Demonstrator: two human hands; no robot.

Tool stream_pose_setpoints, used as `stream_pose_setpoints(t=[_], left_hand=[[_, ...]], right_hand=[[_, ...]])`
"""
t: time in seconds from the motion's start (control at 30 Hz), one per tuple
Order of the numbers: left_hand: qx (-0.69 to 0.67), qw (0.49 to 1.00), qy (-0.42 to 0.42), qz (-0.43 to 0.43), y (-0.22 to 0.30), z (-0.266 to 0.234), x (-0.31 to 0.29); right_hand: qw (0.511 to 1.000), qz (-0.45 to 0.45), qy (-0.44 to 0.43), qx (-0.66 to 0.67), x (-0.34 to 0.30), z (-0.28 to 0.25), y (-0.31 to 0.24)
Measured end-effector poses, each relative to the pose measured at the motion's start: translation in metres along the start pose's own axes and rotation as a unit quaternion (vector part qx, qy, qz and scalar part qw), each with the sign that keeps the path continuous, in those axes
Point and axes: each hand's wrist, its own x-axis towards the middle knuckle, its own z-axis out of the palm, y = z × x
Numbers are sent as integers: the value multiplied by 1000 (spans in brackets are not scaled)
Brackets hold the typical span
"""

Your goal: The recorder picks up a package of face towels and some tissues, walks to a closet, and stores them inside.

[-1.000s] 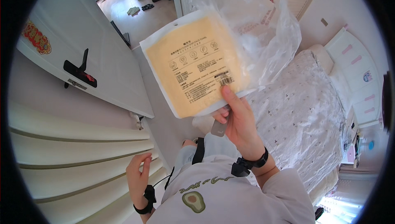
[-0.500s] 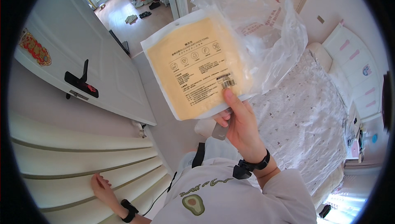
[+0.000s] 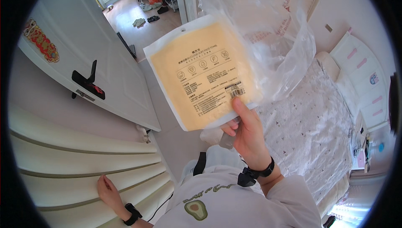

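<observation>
My right hand [image 3: 251, 138] is closed on the lower edge of a flat yellow face towel pack [image 3: 201, 77], its thumb on the printed front near the barcode. The pack has a pale border and a small hang hole at the top, and it is tilted. Behind it and to its right billows a crumpled clear plastic bag [image 3: 289, 48] with red print. Whether my fingers also grip the bag is hidden behind the pack. My left hand [image 3: 109, 192] hangs low at the left by the cream padded panels [image 3: 83, 182], fingers loosely bent, with nothing visible in it.
A white door [image 3: 100, 48] with a black handle [image 3: 88, 81] stands ajar at the left. Shoes [image 3: 146, 20] lie on the floor beyond the doorway. To the right is a bed [image 3: 305, 131] with a patterned cover and white headboard [image 3: 364, 73].
The towel pack has moved slightly down and right with my right hand. My left hand has shifted a little right, and the whole view has tilted slightly.
</observation>
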Motion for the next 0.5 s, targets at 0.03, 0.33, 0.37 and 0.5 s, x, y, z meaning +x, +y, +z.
stream_pose_setpoints(t=[0.03,0.33,0.37,0.5], left_hand=[[4,1000,-15,-2,1,-2,2],[46,997,19,55,-14,-7,8],[44,997,20,56,-17,-7,7],[33,999,-1,36,-19,-6,6]], right_hand=[[1000,-2,-14,10,0,1,0],[999,8,-23,21,-1,9,2],[1000,5,-23,21,-1,11,2],[1000,5,-2,30,0,12,3]])
